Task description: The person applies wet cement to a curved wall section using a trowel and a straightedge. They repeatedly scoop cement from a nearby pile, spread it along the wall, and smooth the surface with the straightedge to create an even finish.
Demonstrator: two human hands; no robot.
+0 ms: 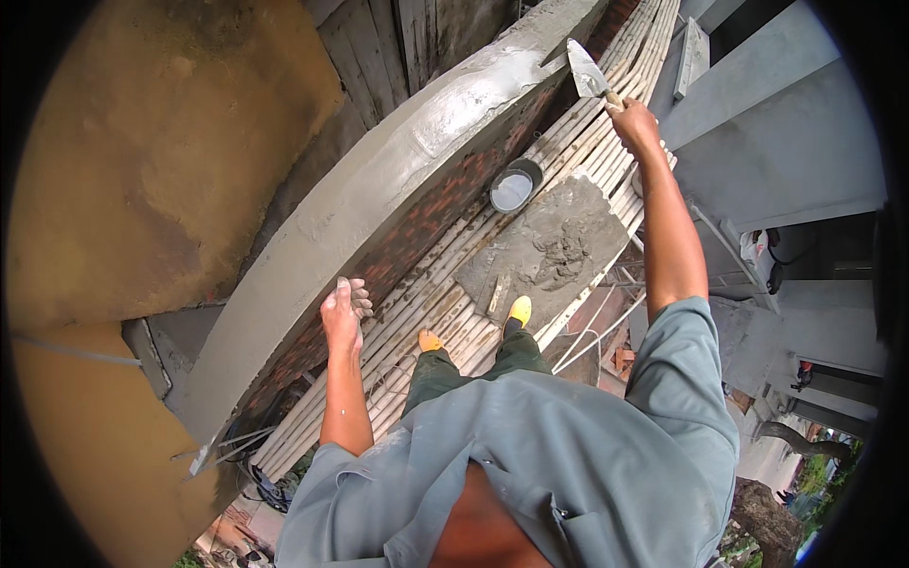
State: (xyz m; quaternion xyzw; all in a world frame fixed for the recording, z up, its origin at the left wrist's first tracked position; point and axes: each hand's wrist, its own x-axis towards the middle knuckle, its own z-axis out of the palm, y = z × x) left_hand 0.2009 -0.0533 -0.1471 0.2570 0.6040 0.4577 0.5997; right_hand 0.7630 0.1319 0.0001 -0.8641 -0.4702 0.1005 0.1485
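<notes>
Curved wall [350, 194], running from the lower left to the top of the frame: smooth grey mortar covers its upper face, with red brickwork exposed along the side. Platform of pale poles [402, 317], laid lengthwise beside the wall, from lower left to upper right. Grey board [481, 272], right of centre on the poles, bearing a rough heap of wet mortar [561, 254]. Dark bucket [533, 168], just above the board, with pale grey contents. Trowel [587, 72], upper right of centre, its blade smeared grey and its tip near the wall's edge; contact cannot be told. The hands are well apart. Left hand [345, 312], left of centre beside the wall: fingers curled, whether around anything cannot be told. Right hand [634, 126], upper right: clamped around the trowel's handle. Yellow-toed shoes [520, 310], at lower centre.
</notes>
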